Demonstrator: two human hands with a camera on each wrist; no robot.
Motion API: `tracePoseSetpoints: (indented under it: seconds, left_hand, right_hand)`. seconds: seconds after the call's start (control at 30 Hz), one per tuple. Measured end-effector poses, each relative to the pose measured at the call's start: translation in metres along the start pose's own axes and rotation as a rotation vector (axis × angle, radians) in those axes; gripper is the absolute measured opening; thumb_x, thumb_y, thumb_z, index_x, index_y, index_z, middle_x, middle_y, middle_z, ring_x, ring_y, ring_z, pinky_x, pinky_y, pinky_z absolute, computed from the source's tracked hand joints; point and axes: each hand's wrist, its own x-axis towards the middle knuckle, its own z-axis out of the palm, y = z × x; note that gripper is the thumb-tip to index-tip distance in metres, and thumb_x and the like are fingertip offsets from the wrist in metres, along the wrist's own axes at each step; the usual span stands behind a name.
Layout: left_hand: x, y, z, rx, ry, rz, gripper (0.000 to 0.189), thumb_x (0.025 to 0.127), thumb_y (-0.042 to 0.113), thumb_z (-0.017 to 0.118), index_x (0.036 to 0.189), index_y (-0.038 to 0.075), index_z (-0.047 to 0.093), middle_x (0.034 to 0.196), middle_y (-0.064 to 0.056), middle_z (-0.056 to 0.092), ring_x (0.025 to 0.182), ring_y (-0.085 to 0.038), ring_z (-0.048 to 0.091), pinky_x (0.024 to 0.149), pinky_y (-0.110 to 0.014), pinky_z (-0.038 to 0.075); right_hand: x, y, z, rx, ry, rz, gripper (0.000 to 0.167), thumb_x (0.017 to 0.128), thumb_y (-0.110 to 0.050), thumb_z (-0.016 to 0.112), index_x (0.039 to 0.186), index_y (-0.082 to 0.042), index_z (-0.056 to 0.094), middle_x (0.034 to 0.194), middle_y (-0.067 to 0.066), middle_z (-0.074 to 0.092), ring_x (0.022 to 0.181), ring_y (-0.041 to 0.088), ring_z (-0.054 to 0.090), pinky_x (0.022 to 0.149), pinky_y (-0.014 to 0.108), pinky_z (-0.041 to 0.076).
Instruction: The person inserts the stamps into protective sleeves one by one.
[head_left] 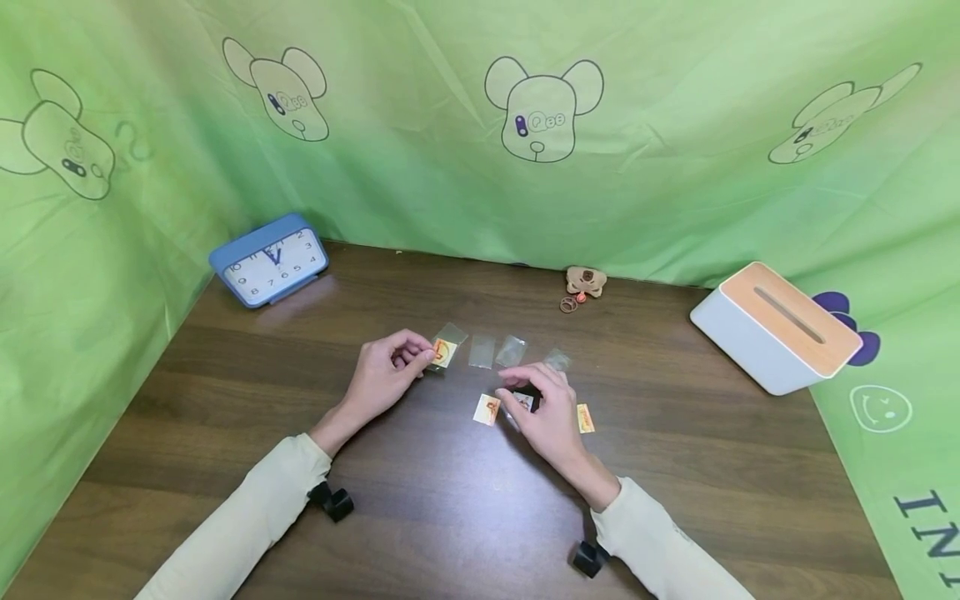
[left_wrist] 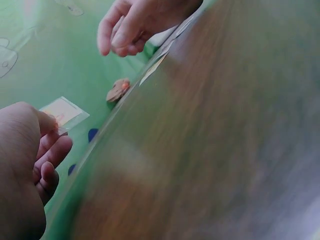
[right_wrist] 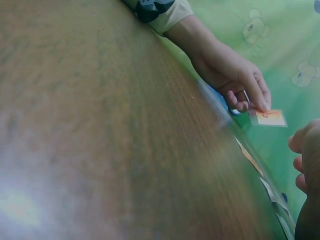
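My left hand (head_left: 384, 377) pinches a small clear plastic sleeve (head_left: 453, 333) between thumb and fingers. Inside the sleeve sits a little picture card (head_left: 444, 353) in yellow and orange; the left wrist view shows the sleeved card (left_wrist: 62, 112) raised off the table. Over a row of small cards hovers my right hand (head_left: 549, 418), its fingers loosely bent and nothing in them. A white-edged card (head_left: 487, 410) lies left of its fingertips, a second card (head_left: 524, 402) is partly hidden beneath it, and a yellow card (head_left: 586, 418) lies to its right.
Behind the cards lie clear sleeves: one (head_left: 482, 352), another (head_left: 512, 351) and a crumpled one (head_left: 557, 360). A blue clock (head_left: 272, 260) stands back left, a tissue box (head_left: 772, 329) back right. A brown bear-shaped trinket (head_left: 586, 282) lies near the green curtain (head_left: 420, 192).
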Motion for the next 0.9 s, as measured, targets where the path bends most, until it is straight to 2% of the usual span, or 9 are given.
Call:
tracePoseSetpoints:
  seconds: [0.17,0.33,0.53,0.73,0.9]
  left_hand:
    - [0.003,-0.004,-0.005,0.01,0.068,-0.022,0.005,0.099,0.002,0.082,0.102,-0.001,0.078,0.083,-0.011,0.075,0.064,-0.016,0.07,0.06,-0.018,0.055]
    - [0.006,-0.007,-0.01,0.044,0.105,-0.019,0.006,0.1,0.004,0.082,0.102,-0.001,0.079,0.084,-0.011,0.075,0.063,-0.012,0.069,0.059,-0.017,0.054]
    - [0.009,-0.01,-0.018,0.107,0.144,-0.038,0.005,0.1,0.005,0.082,0.101,0.001,0.079,0.084,-0.01,0.075,0.064,-0.008,0.066,0.06,-0.014,0.051]
    - [0.011,-0.015,-0.023,0.179,0.174,-0.051,0.006,0.1,0.007,0.082,0.1,0.001,0.08,0.086,-0.011,0.077,0.073,-0.008,0.064,0.067,-0.011,0.048]
    - [0.012,-0.017,-0.025,0.202,0.183,-0.064,0.005,0.099,0.007,0.082,0.099,0.002,0.08,0.086,-0.011,0.077,0.074,-0.01,0.064,0.068,-0.01,0.047]
  right_hand:
    - [0.0,-0.005,-0.003,-0.055,-0.049,0.009,0.029,0.082,-0.004,0.096,0.108,-0.009,0.084,0.098,0.003,0.079,0.093,0.023,0.071,0.093,0.037,0.042]
    - [-0.002,-0.005,-0.003,-0.115,-0.111,0.031,0.03,0.08,-0.01,0.098,0.107,-0.011,0.086,0.102,0.003,0.078,0.102,0.027,0.066,0.095,0.044,0.042]
    - [-0.003,-0.005,-0.002,-0.188,-0.174,0.003,0.028,0.077,-0.016,0.101,0.101,-0.011,0.087,0.101,0.004,0.075,0.101,0.027,0.061,0.095,0.048,0.041]
    - [-0.005,-0.006,-0.002,-0.22,-0.2,-0.011,0.029,0.074,-0.02,0.103,0.097,-0.013,0.087,0.102,0.003,0.073,0.103,0.027,0.061,0.095,0.05,0.041]
    - [-0.006,-0.005,-0.002,-0.23,-0.206,-0.021,0.03,0.072,-0.021,0.104,0.096,-0.015,0.086,0.101,0.002,0.072,0.103,0.026,0.06,0.094,0.05,0.041]
